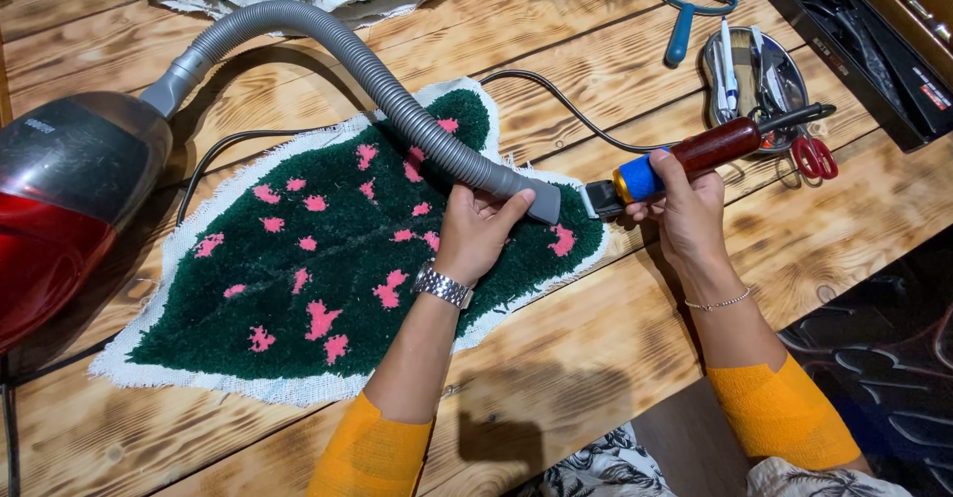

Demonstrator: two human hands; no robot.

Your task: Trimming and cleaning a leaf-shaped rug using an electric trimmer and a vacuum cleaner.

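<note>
Left hand clamped on grey vacuum hose near nozzle, frame centre; right hand gripping clipper at tufted rug right edge; pile looks even, so trimming judged late; rug's white backing border uncut.

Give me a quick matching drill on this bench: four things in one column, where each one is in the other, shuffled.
Things:
1. grey ribbed vacuum hose
2. wooden-handled electric trimmer with blue collar
3. red-handled scissors
4. dark green tufted rug with pink spots

Places:
A. gripped in the right hand
B. lying flat on the wooden table
C. held near its nozzle by the left hand
D. beside the metal tray, right of the trimmer

Pairs: 1-C, 2-A, 3-D, 4-B
</note>
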